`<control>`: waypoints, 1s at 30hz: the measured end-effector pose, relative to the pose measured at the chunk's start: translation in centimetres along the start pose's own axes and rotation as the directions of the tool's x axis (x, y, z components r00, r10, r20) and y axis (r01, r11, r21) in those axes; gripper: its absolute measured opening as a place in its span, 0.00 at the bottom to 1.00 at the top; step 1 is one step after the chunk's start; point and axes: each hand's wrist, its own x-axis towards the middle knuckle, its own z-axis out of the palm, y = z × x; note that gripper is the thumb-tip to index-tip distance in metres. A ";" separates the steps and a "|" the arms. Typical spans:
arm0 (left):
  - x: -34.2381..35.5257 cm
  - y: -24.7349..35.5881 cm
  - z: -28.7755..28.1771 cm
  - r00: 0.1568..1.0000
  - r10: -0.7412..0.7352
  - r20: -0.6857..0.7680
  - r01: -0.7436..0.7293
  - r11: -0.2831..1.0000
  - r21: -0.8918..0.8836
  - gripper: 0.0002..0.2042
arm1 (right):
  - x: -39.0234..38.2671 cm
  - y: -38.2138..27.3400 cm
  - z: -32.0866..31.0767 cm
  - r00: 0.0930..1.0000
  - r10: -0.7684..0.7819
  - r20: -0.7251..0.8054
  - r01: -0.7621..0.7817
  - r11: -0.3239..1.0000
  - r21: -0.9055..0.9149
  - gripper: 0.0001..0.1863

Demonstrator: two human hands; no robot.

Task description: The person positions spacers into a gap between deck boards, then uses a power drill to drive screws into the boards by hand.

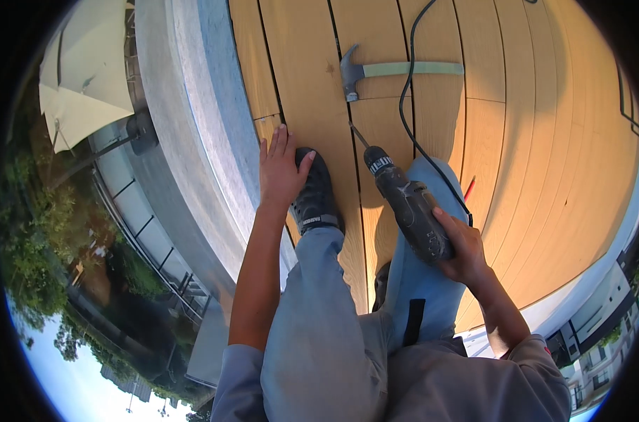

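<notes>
My right hand is wrapped round the rear grip of a dark corded power drill. The drill's long bit points up and left over the wooden deck boards, its tip near a dark gap between two boards; whether it touches is hard to tell. My left hand lies open, fingers spread on the boards beside the deck's left edge, its thumb over the black shoe on my left foot. Beyond the bit lies a claw hammer with a pale green handle, head to the left.
The drill's black cord runs across the hammer handle and the boards. A red pencil lies right of my knee. Along the left runs a grey concrete ledge, with a railing, trees and a pale canopy beyond.
</notes>
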 end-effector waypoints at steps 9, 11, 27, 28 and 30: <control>-11.5 3.1 -5.3 0.944 -0.274 0.185 0.324 0.874 -0.363 0.18 | -2.3 -1.8 0.0 0.995 0.026 -0.101 -0.021 0.999 0.050 0.48; -13.9 5.0 -8.1 0.827 -0.396 0.400 0.544 0.743 -0.390 0.20 | -3.9 -2.2 -0.4 0.991 0.116 -0.060 -0.111 0.991 0.068 0.48; -29.3 14.1 -24.7 0.922 -0.321 -0.215 -0.067 0.414 -0.908 0.27 | -17.3 -3.9 3.8 0.930 0.329 -0.164 -0.270 0.914 0.303 0.46; -29.8 15.8 -26.2 0.892 -0.218 -0.396 -0.241 0.511 -0.825 0.27 | -18.0 -4.0 4.0 0.933 0.320 -0.164 -0.263 0.918 0.298 0.46; -30.4 18.5 -28.2 0.844 0.015 -0.536 -0.410 0.663 -0.626 0.28 | -19.0 -3.2 4.1 0.934 0.320 -0.158 -0.268 0.921 0.282 0.47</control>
